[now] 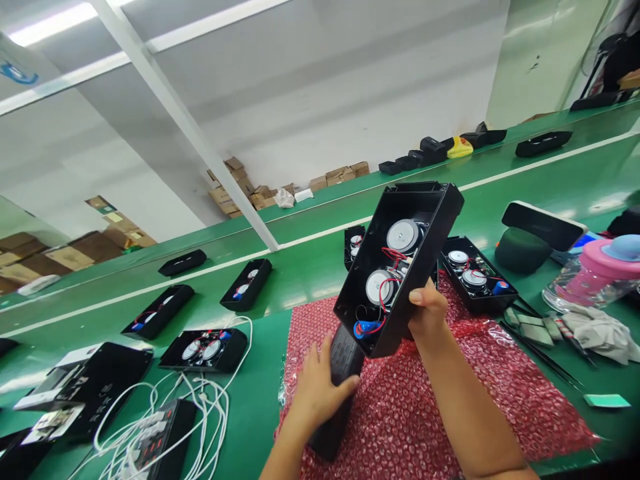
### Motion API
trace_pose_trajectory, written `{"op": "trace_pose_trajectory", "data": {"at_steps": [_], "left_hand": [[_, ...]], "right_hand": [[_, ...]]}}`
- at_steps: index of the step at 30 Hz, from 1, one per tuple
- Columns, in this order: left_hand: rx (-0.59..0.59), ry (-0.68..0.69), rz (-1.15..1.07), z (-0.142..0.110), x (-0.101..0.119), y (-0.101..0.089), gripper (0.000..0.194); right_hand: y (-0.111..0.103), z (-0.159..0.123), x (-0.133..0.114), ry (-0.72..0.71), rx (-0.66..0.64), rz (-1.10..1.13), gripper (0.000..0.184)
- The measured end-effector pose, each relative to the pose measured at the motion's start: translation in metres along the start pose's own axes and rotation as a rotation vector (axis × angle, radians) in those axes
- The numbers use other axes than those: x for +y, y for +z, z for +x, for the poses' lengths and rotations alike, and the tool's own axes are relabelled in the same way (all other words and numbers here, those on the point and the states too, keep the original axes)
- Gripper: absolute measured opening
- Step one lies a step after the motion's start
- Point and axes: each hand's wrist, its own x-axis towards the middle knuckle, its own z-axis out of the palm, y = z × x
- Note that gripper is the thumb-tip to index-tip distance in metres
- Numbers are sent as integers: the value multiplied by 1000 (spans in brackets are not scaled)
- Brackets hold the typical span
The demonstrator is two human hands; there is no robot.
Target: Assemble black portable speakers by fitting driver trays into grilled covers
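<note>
My right hand [429, 308] grips a black speaker housing [367, 257] by its right side and holds it up, tilted. Inside its exposed interior are two round silver speaker drivers, red wires and a blue battery cell. My left hand [320, 383] is around a long black cover [345, 357] with a slotted surface, thumb on one side and fingers on the other. The upper end of that cover is partly hidden behind the housing. Red bubble wrap [400, 407] lies beneath both hands.
More housings [480, 277] with drivers stand to the right and left. White cables [215, 407] tangle around a black multi-port box [173, 433] at lower left. Tweezers [545, 353], a cloth [603, 333], a pink-lidded bottle [600, 270] and a propped phone [543, 223] are at right.
</note>
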Motion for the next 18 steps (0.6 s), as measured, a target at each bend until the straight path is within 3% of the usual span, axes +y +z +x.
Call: {"op": "trace_pose_trajectory", "data": {"at_steps": [4,8,11,14,18], "left_hand": [[-48,-46,119,-8,-23,18,83],[-38,-80,-207,15,-16,-12,87],[55,-145,-523,36,5,-52,92],[127,22,-711,46,38,-80,98],[69,267,-659,49,88,-83,92]], "right_hand": [[3,1,-2,-15,-7,-13,59],[5,2,-3,-39,-45,-33,55],[4,3,1,-27,-90,-46,54],[4,3,10,-25,-113,-54,63],[9,1,24,15,-153,-84,71]]}}
